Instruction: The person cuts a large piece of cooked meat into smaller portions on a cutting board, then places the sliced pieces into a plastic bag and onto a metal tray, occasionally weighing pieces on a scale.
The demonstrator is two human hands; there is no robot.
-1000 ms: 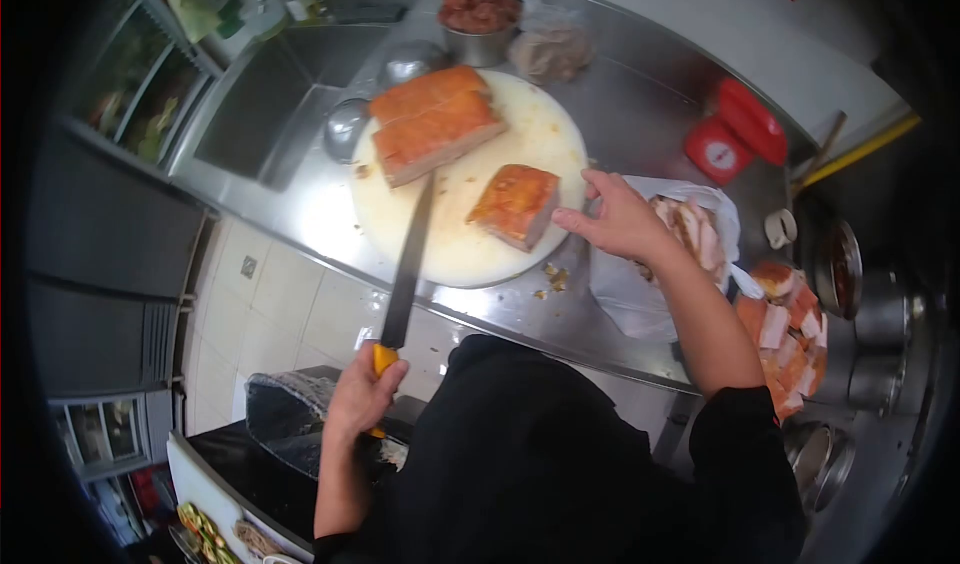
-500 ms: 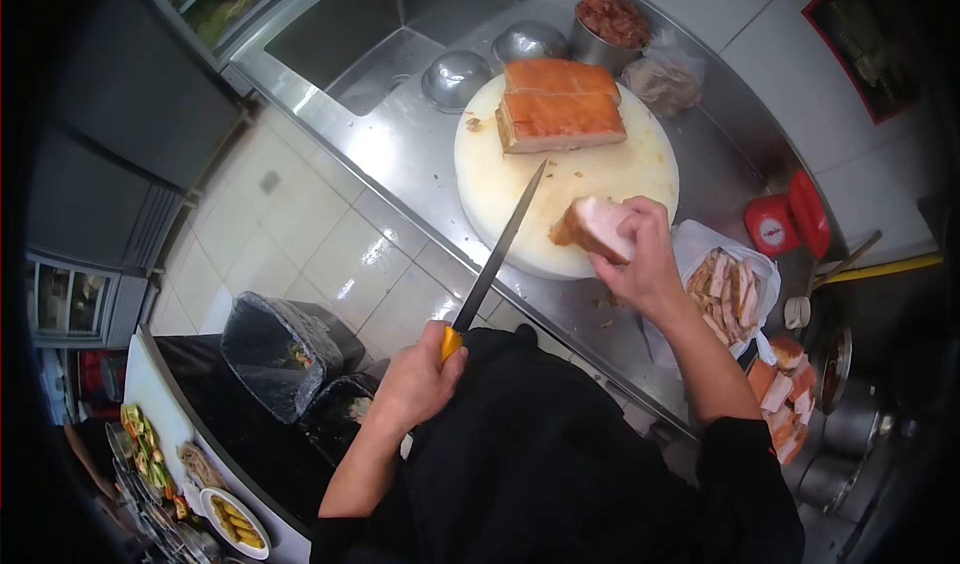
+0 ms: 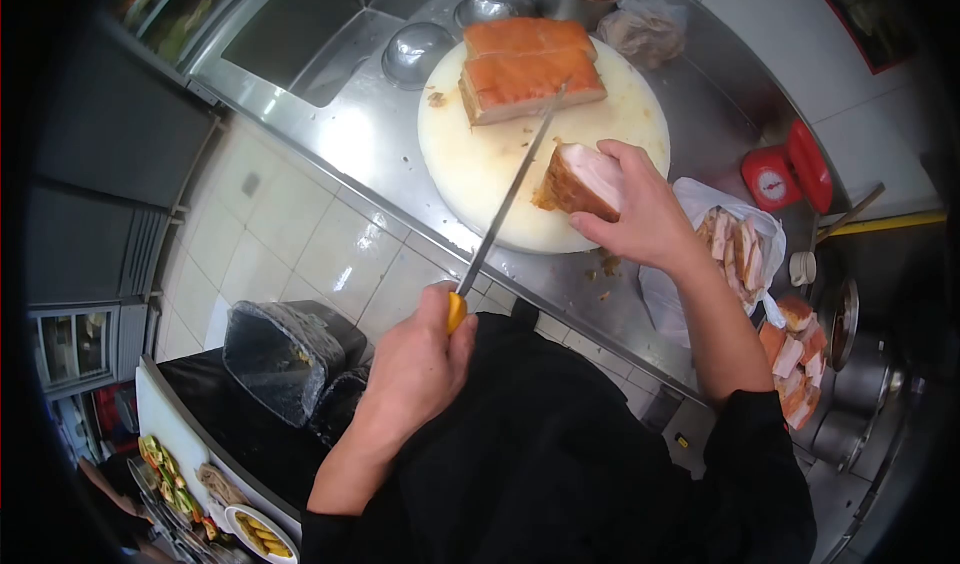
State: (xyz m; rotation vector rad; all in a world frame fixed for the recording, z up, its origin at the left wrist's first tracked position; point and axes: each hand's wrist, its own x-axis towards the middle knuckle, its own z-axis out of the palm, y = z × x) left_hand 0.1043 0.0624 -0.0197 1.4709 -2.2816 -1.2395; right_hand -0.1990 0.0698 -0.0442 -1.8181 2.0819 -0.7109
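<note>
My left hand (image 3: 420,359) is wrapped round the yellow handle of a long knife (image 3: 510,199), its blade pointing up and away over the round white cutting board (image 3: 450,179). With fingers and thumb, my right hand (image 3: 640,209) grips a chunk of roast pork (image 3: 585,184) at the board's near right side. The chunk's pale cut face is turned up and its browned side faces the knife. Farther back on the board lies a larger slab of roast pork (image 3: 530,79) with orange skin; the blade's tip overlaps its near edge in view.
Two metal bowls (image 3: 418,54) and a pot of raw-looking meat (image 3: 575,2) stand behind the board, near the sink (image 3: 290,49). A plastic bag of sliced meat (image 3: 735,249), a red scale (image 3: 775,179) and more pork pieces (image 3: 795,359) are at right. A lined bin (image 3: 270,354) stands lower left.
The knife's tip has moved up and farther over the board toward the slab. My right hand has turned the pork chunk, showing more browned side. The whole view has shifted slightly.
</note>
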